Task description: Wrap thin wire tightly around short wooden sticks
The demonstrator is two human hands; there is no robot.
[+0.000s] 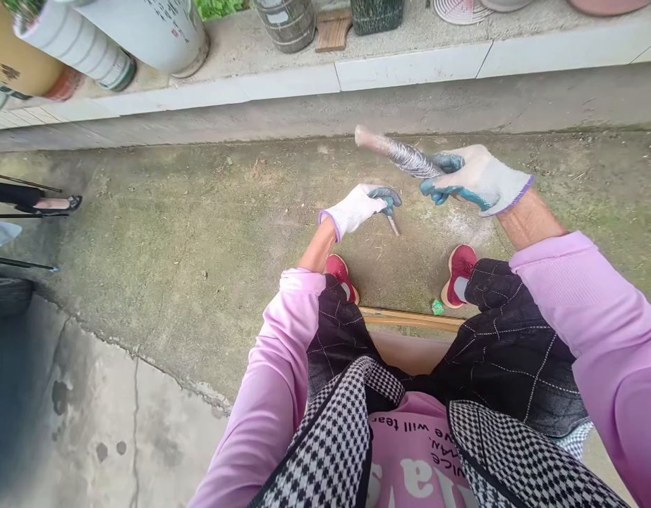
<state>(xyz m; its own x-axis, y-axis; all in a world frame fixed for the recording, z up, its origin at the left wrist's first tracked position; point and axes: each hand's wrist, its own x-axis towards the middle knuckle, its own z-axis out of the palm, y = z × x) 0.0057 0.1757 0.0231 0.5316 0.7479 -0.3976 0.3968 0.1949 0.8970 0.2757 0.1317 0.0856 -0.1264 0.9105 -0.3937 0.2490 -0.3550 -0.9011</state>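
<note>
My right hand [476,180], in a white work glove with blue-grey coated fingers, is closed around a stick wound with thin silvery wire [412,158]. The bare, light-coloured end of the stick [372,140] points to the upper left, held above the ground. To the left and a little lower, my left hand [360,209], gloved the same way, has its fingers curled around a short thin rod [393,225]. The rod's lower end sticks out downward; the rest is hidden by the fingers. The hands are apart.
A low tiled ledge [410,74] runs along the far side, bearing several pots, among them a white one [145,32]. My red shoes [461,268] stand on mossy concrete, with a wooden seat edge [410,319] between my legs. Another person's foot [55,203] shows at left.
</note>
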